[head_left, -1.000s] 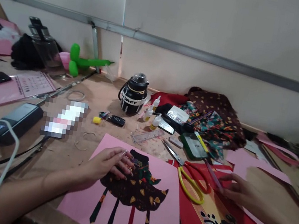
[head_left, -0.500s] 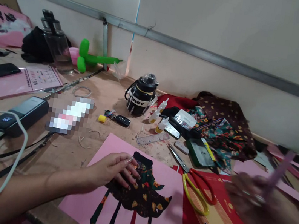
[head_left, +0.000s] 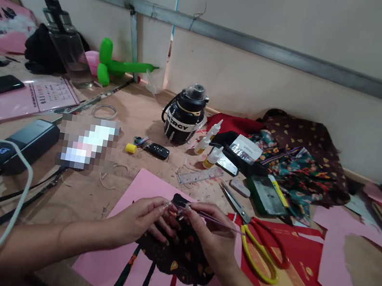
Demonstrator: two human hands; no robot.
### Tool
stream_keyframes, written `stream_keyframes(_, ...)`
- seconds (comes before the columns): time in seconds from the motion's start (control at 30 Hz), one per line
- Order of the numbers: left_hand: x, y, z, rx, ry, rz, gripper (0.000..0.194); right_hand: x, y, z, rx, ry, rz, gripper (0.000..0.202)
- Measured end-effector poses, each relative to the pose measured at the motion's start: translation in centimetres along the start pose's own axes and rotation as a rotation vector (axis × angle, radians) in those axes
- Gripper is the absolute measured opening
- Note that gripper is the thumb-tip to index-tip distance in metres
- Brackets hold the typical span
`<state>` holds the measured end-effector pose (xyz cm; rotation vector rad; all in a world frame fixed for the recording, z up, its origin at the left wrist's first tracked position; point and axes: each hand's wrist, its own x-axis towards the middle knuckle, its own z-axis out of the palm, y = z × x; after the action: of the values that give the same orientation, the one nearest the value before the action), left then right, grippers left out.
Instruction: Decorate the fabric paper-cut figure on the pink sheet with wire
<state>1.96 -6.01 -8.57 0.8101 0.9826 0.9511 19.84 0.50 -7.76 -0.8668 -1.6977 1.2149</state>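
Note:
My left hand (head_left: 152, 217) is over the fabric collage (head_left: 189, 260), its thumb and forefinger pinched together; any small thing between them is too fine to make out. Fingertip to fingertip with it, my right hand (head_left: 211, 232) grips a slim pinkish-purple strip (head_left: 223, 223) that sticks out to the right. Dark patterned fabric with gold leaf shapes forms the collage's body, above narrow dark and red strips. It lies on a pink sheet (head_left: 129, 206). Both hands hide much of its upper part. Right of the sheet, open-bladed scissors (head_left: 258, 254) with yellow and red handles lie on a red packet (head_left: 299, 249).
Beyond the sheet are small glue bottles (head_left: 213, 155), a clear ruler (head_left: 200, 176), a car key (head_left: 158, 150) and a black flask (head_left: 182, 119). Fabric scraps (head_left: 293, 165) lie at back right. Left are a lit phone (head_left: 90, 145), a power bank (head_left: 23, 139) and a white cable (head_left: 23, 193).
My right hand, blurred at the far right before, has come left with the pinkish-purple strip to meet my left hand. The left hand's thumb and forefinger now pinch above the collage.

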Motion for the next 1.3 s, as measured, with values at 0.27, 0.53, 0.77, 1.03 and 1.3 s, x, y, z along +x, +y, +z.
stream_keyframes(0.27,-0.18,0.09,0.16,0.001,-0.003,-0.001,0.047,0.07,-0.12,0.16,-0.132,-0.060,-0.172,0.021)
stream_keyframes(0.53,-0.18,0.37,0.15,0.022,-0.017,0.011,0.042,-0.09,0.05,0.17,-0.203,-0.101,-0.211,0.018)
stream_keyframes(0.77,-0.28,0.29,0.14,0.000,-0.039,0.013,0.042,-0.19,0.48,-0.04,-0.252,-0.103,-0.233,0.017)
stream_keyframes(1.03,-0.24,0.18,0.21,0.020,0.010,-0.001,0.049,-0.01,-0.25,0.51,-0.134,-0.054,-0.095,0.013)
stream_keyframes(1.3,-0.39,0.42,0.37,0.013,-0.021,0.004,0.044,-0.03,-0.20,0.47,-0.166,-0.087,-0.133,0.018)
